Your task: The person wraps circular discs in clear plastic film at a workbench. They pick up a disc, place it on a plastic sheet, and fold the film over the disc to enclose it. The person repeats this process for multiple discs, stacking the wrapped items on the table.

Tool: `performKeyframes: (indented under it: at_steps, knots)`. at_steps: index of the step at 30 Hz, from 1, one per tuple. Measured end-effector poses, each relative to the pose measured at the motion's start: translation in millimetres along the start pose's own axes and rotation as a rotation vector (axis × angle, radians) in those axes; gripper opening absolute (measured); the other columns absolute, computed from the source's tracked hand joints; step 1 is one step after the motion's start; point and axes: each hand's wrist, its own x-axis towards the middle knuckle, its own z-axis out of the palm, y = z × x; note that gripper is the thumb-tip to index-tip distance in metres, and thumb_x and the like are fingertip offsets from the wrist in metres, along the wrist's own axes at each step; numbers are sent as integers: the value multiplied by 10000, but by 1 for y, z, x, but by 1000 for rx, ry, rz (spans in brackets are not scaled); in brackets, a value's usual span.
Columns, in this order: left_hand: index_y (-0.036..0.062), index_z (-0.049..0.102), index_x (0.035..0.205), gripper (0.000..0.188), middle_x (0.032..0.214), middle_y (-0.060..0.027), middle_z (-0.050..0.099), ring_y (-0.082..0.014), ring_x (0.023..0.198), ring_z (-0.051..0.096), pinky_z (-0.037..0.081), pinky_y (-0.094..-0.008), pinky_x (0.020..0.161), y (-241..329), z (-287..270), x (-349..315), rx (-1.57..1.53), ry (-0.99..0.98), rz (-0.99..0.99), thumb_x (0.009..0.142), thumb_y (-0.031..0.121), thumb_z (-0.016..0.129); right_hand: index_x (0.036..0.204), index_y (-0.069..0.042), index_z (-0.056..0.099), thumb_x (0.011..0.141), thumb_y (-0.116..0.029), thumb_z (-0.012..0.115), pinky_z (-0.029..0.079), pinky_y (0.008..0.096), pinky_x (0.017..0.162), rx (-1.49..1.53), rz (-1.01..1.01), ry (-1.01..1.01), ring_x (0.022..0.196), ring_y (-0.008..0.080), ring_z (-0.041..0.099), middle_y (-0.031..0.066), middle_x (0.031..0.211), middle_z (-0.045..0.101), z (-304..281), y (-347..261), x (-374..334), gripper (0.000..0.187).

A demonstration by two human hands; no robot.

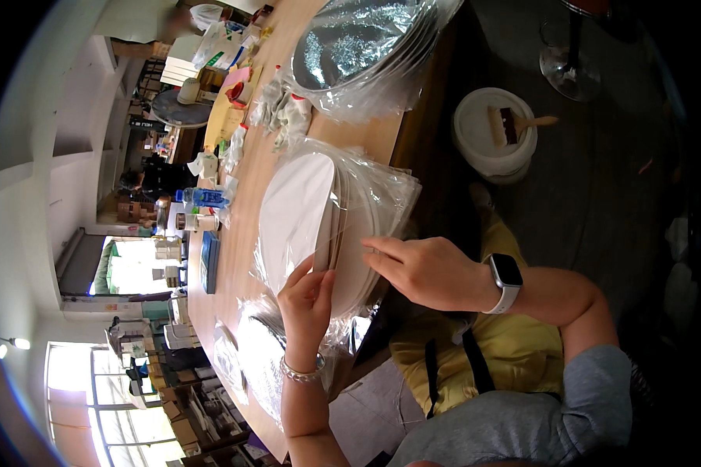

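Observation:
A stack of white oval sheets (pixel 294 204) lies on a see-through plastic bag (pixel 393 187) at the table's edge. My left hand (pixel 307 300) pinches the near rim of the top white oval sheet, whose edge bends up from the pile. Over the right part of the stack is my right hand (pixel 428 268), its thumb and fingers drawn together at the tips. Whatever lies between those fingertips is too small to make out. Beside my left wrist is shiny silvery wrapped material (pixel 263 354).
Silvery round pieces in plastic (pixel 350 47) are stacked at the far end of the wooden table (pixel 245 226). To the right stands a white bucket (pixel 494 167) with a brush (pixel 514 124) across its lid. White gloves (pixel 292 117), a water bottle (pixel 202 197) and a blue box (pixel 209 261) are left.

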Motion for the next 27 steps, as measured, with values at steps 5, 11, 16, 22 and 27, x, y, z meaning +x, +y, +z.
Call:
performKeyframes:
  at_steps: [5, 11, 16, 22, 27]
  knots:
    - [-69, 686, 872, 120, 1060, -168, 663, -148, 731, 658, 547, -243, 589, -5, -1, 3, -101, -1, 32, 833, 40, 654, 1109, 26, 573, 812, -54, 544, 540, 300, 668, 149, -62, 90, 804, 237, 656, 131, 1114, 599, 19, -7, 12, 309]
    - [-45, 691, 844, 84, 1021, -160, 674, -156, 716, 662, 536, -253, 590, -6, -3, 2, -116, 20, 45, 815, 29, 663, 1077, 33, 564, 841, -71, 519, 528, 326, 681, 94, -38, -3, 792, 273, 640, 135, 1038, 613, 38, -4, 13, 263]
    - [-17, 685, 795, 55, 959, -155, 684, -190, 670, 666, 519, -280, 591, -12, 1, 1, 117, 137, 208, 794, 39, 685, 1090, 47, 519, 927, -146, 490, 509, 283, 554, 713, 344, 28, 642, 208, 632, 133, 808, 622, 56, 0, 18, 254]
    - [-21, 688, 807, 76, 941, -160, 688, -213, 658, 671, 525, -285, 592, -16, 0, 1, -54, 116, 115, 797, 55, 691, 1071, 81, 495, 956, -262, 480, 456, 246, 409, 1450, 1002, -281, 496, 135, 566, 92, 711, 596, 39, 4, 46, 363]
    - [24, 702, 813, 73, 993, -164, 682, -223, 676, 679, 534, -291, 603, -13, -4, 0, -37, 95, 107, 805, 95, 690, 1022, 3, 534, 966, -330, 461, 432, 223, 400, 1423, 1105, -400, 503, 111, 552, 69, 776, 603, 33, 3, 63, 345]
